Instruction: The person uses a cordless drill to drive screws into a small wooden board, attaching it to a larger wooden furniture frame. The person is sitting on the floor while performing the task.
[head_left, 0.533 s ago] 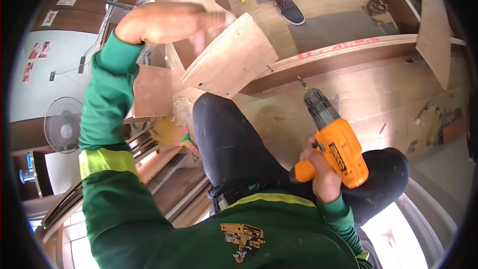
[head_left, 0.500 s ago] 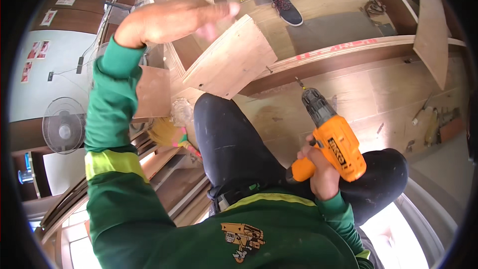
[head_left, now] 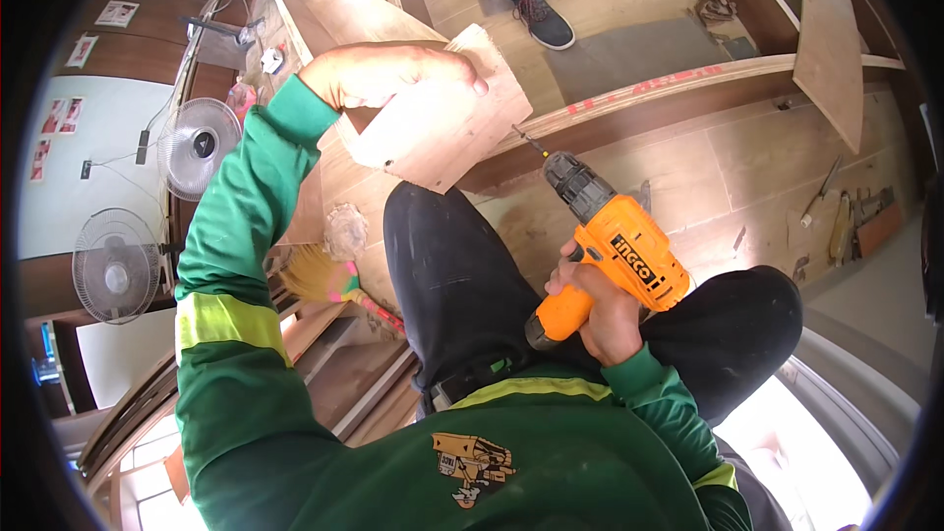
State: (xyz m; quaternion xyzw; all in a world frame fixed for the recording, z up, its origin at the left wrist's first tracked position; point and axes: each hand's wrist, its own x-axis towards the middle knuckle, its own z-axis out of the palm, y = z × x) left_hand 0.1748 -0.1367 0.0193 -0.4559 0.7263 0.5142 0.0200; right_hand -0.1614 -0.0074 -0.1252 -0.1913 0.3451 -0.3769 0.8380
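Note:
My right hand (head_left: 605, 310) is wrapped around the handle of an orange and black cordless drill (head_left: 629, 251). Its bit reaches a screw (head_left: 519, 130) at the right edge of a light plywood piece (head_left: 442, 133); whether the two touch is too fine to tell. My left hand (head_left: 403, 77) is closed over the upper left side of that plywood, with part of the fingers hidden. The piece rests tilted against a long board frame (head_left: 649, 93) with red marks on its edge, just beyond my knee.
A person's shoe (head_left: 543, 20) stands inside the frame. A thin panel (head_left: 831, 49) leans at the far right, with hand tools (head_left: 855, 226) on the floor below. To the left are two fans (head_left: 200, 147), a broom (head_left: 315, 273) and stacked boards (head_left: 334, 374).
My left hand has come down from above onto the plywood piece. The drill has moved left and away from me, bringing its bit to the screw. The other person's hand has left the view.

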